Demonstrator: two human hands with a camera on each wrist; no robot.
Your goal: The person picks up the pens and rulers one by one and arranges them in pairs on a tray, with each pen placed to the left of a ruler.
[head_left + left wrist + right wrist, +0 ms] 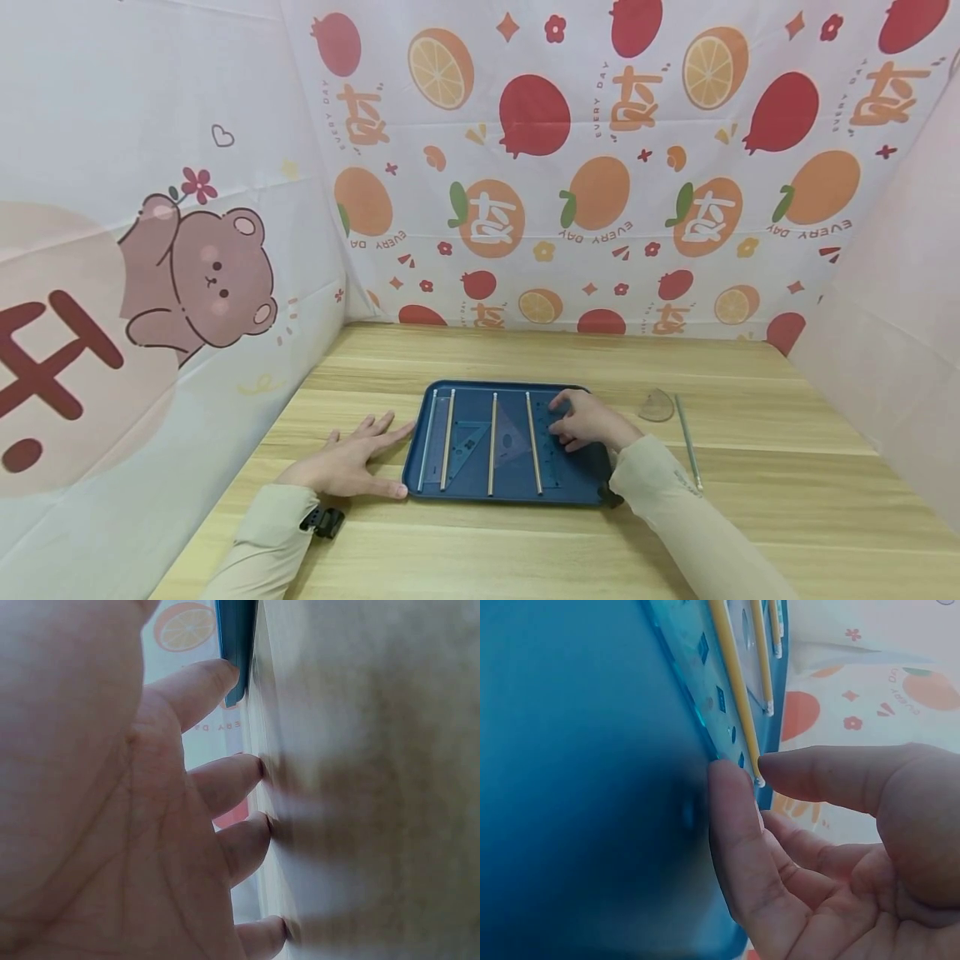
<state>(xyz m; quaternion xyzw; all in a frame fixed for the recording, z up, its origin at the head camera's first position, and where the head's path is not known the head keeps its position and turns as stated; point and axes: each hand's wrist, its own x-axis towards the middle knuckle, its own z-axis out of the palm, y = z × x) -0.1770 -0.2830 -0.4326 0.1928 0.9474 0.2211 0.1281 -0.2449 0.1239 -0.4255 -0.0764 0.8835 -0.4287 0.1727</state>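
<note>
A blue tray point(570, 492) lies on the wooden table between the hands. In it are a light blue-green pencil point(427, 442), several yellowish pencils, a clear ruler point(438, 454), a blue set square point(467, 450) and a purplish set square point(510, 442). My right hand point(588, 419) touches the far part of a blue see-through ruler point(551, 467) with bent fingers; in the right wrist view its thumb is close to the eraser end of a yellow pencil point(739, 682). My left hand point(348, 461) rests on the table with spread fingers, its thumb against the tray's left edge.
Right of the tray lie a clear protractor point(657, 406) and a blue-green pencil point(687, 442) on the table point(780, 467). Printed cloth walls point(480, 125) stand at the back and both sides.
</note>
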